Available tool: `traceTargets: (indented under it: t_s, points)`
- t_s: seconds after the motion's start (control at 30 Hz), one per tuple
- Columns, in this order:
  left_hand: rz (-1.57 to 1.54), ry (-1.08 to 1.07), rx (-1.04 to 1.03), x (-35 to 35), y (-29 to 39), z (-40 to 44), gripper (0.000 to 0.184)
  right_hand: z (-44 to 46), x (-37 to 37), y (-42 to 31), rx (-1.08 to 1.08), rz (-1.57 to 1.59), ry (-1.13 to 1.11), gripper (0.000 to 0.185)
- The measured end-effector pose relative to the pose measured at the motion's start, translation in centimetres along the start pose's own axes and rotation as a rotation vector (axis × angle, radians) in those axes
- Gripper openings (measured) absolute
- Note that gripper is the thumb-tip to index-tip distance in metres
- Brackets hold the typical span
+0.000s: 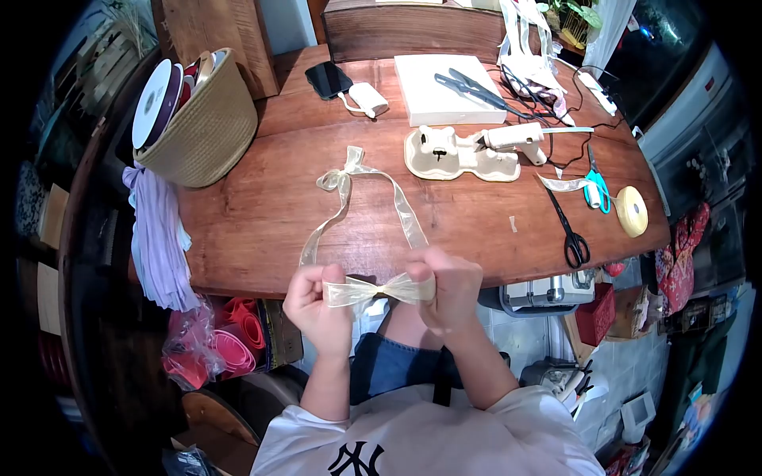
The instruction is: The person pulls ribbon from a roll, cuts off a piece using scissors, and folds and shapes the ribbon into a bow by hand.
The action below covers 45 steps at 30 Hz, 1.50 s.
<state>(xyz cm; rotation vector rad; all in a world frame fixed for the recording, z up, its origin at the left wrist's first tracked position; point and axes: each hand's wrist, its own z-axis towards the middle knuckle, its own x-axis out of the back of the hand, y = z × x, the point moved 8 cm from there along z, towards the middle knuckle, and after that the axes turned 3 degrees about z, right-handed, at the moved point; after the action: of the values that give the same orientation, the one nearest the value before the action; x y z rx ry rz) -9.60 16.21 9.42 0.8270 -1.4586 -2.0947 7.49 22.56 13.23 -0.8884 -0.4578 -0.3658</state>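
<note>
Between my two hands, just in front of the table's near edge, a pale yellow sheer ribbon bow (361, 293) is stretched out sideways. My left hand (316, 305) pinches its left loop, and my right hand (451, 289) grips the right loop. Both hands have their fingers closed. From behind the hands a long sheer ribbon (406, 211) runs up over the tabletop, with a small looped knot (340, 179) at its far end. Whether this ribbon joins the bow is hidden by my hands.
A glue gun (514, 136) rests on a moulded pulp tray (454, 166). Black scissors (568, 230), teal scissors (593, 184) and a ribbon roll (632, 211) lie at the right. A woven basket (208, 131) with spools stands left; a phone (328, 80) and white box (421, 91) sit behind.
</note>
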Motion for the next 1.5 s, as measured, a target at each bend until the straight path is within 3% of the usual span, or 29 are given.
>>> traceTargets:
  t_s: [0.07, 0.13, 0.17, 0.23, 0.3, 0.37, 0.5, 0.7, 0.97, 1.03, 1.07, 1.13, 1.17, 1.27, 1.33, 1.47, 1.5]
  points:
    - [-0.011, -0.097, 0.042, -0.8, 0.7, 0.5, 0.012, 0.2, 0.1, -0.2, -0.014, 0.114, 0.006, 0.037]
    - [-0.1, -0.349, 0.31, -2.6, -0.7, 0.1, 0.011, 0.4, 0.3, 0.7, -0.141, 0.381, 0.051, 0.028]
    - [-0.102, -0.348, 0.304, -2.5, -0.6, 0.3, 0.011, 0.4, 0.5, 0.6, -0.135, 0.382, 0.052, 0.028]
    - [-0.148, -0.564, 0.389, -3.8, -1.2, -0.6, 0.014, 0.1, 0.2, 1.6, -0.309, 0.471, -0.009, 0.024]
    - [-0.151, -0.609, 0.323, -3.7, -1.7, -0.8, 0.017, 0.0, 0.9, 1.5, -0.251, 0.404, 0.059, 0.024]
    - [-0.249, -0.4, 0.286, -2.7, -1.4, -0.3, 0.014, 0.0, 1.7, 1.1, -0.193, 0.337, 0.125, 0.024]
    - [-0.088, -0.427, 0.212, -3.8, 0.1, -0.9, 0.012, 0.1, 1.7, -0.3, -0.106, 0.212, 0.08, 0.026]
    - [0.041, -0.06, -0.005, -2.5, 1.3, -2.5, 0.019, 0.0, 2.2, -1.6, 0.059, -0.041, 0.158, 0.027]
    - [0.104, 0.008, -0.137, -2.0, 1.7, -2.6, 0.017, 0.0, 2.0, -1.6, 0.048, -0.047, 0.123, 0.023]
    - [0.142, 0.016, -0.185, -1.8, 1.8, -2.6, 0.017, -0.4, 1.3, 0.7, -0.236, 0.309, 0.124, 0.021]
    - [0.183, 0.032, -0.232, -1.7, 2.0, -2.7, 0.015, -0.5, 0.8, 0.6, -0.239, 0.309, 0.124, 0.021]
    - [0.223, 0.046, -0.278, -1.7, 2.3, -2.9, 0.014, -1.5, -1.7, 1.9, -0.497, 0.869, 0.121, 0.029]
    - [0.22, 0.04, -0.271, -1.8, 2.2, -3.0, 0.015, -1.5, -1.8, 1.7, -0.498, 0.867, 0.124, 0.029]
    - [0.171, 0.011, -0.189, -2.1, 1.7, -3.2, 0.015, -1.7, -0.6, 1.7, -0.466, 0.739, 0.273, 0.025]
    - [0.125, -0.008, -0.114, -2.4, 1.3, -3.2, 0.016, -1.4, 0.6, 1.0, -0.277, 0.326, 0.261, 0.02]
    - [0.077, -0.005, -0.046, -3.1, 1.7, -2.9, 0.022, -1.1, 1.5, 0.4, -0.15, 0.189, 0.278, 0.017]
    - [0.025, -0.008, 0.016, -3.2, 1.4, -2.9, 0.022, -0.8, 1.9, -0.4, -0.021, 0.099, 0.3, 0.015]
